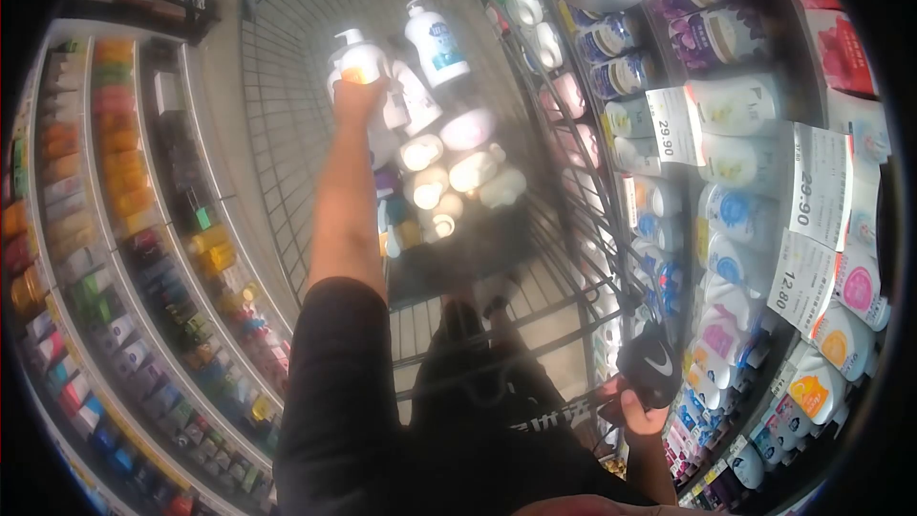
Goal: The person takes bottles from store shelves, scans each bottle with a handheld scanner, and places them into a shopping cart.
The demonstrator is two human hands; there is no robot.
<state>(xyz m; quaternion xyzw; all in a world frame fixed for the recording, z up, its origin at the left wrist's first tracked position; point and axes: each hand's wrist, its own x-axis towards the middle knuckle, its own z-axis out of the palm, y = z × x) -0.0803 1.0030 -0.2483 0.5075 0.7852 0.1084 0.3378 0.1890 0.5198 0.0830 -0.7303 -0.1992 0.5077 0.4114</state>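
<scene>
My left hand (360, 100), at the end of an outstretched arm, is closed around a white pump bottle (365, 59) with an orange label, over the far part of the shopping cart (272, 124). Right of it a larger white pump bottle (437, 46) with a blue label leans in the cart. Between them is another white bottle (415, 98), partly covered. Several pale, rounded items (473, 170), blurred by glare, are nearer to me. My right hand (642, 413) is closed at a black item with a white swoosh (650, 365), close to the cart's handle (554, 418).
Tall shelves of bottles (124, 167) line the left side. Along the right, close to the cart, shelves hold white bottles (735, 220) and jars (702, 33), with price tags (817, 182) sticking out. The floor (554, 325) shows through the cart's wires.
</scene>
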